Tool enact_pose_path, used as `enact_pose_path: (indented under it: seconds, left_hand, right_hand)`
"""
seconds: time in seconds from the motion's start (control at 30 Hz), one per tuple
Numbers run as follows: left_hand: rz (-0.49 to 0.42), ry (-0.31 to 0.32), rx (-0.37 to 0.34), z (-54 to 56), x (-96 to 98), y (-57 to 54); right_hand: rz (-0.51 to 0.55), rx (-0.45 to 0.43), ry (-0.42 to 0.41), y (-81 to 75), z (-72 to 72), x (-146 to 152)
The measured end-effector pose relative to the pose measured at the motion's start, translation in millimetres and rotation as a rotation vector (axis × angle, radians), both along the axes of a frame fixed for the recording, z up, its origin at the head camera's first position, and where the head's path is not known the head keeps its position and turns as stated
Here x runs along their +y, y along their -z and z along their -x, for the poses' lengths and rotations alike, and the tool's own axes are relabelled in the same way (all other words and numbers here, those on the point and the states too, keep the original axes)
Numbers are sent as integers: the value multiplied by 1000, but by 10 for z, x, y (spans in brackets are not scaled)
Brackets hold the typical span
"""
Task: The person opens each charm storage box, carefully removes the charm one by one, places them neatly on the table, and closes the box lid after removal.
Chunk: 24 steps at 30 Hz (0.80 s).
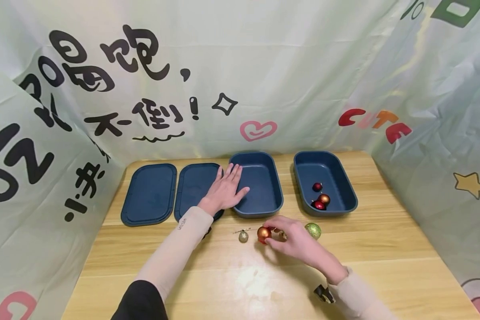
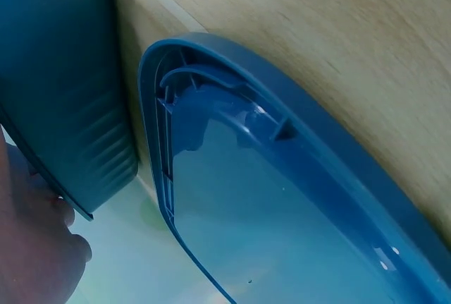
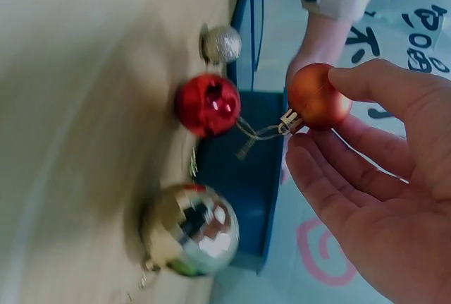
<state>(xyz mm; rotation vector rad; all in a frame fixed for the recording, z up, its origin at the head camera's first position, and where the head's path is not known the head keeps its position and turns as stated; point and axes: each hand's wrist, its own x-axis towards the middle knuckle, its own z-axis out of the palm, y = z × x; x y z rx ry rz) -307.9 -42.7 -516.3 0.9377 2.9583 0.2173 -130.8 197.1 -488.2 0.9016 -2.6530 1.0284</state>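
My left hand (image 1: 225, 189) lies with straight, spread fingers across the left rim of a dark blue box (image 1: 260, 212), its thumb reaching over the inside. In the left wrist view the fingers overlap the box's rim. My right hand (image 1: 294, 235) pinches an orange Christmas ball (image 3: 317, 96) between thumb and fingers, its gold cap and string hanging toward a shiny red ball (image 3: 208, 105). Also around that hand are a shiny gold ball (image 3: 190, 230), a small glittery ball (image 1: 243, 236) on the left, and a green glitter ball (image 1: 313, 230) partly behind the wrist.
At the right stands a second blue box (image 1: 346, 195) holding a few red and orange balls (image 1: 323, 198). Two blue lids (image 1: 149, 193) lie side by side at the left, one partly under my left arm. Printed cloth (image 1: 304, 89) surrounds the wooden table (image 1: 224, 284).
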Motion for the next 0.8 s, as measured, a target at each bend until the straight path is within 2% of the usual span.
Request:
enact_pose_path:
  seconds: [0.27,0.67,0.8]
  left_hand:
    - [0,-3,-6,11,20,8]
    - [16,-4,-16,3,14,-10]
    - [10,-7,-31,0,10,-20]
  right_hand:
    - [16,-83,-60,80,-71,-137]
    - [-5,-62,-122,151,-130,-269]
    - [10,-100,-139,175,-143,-298]
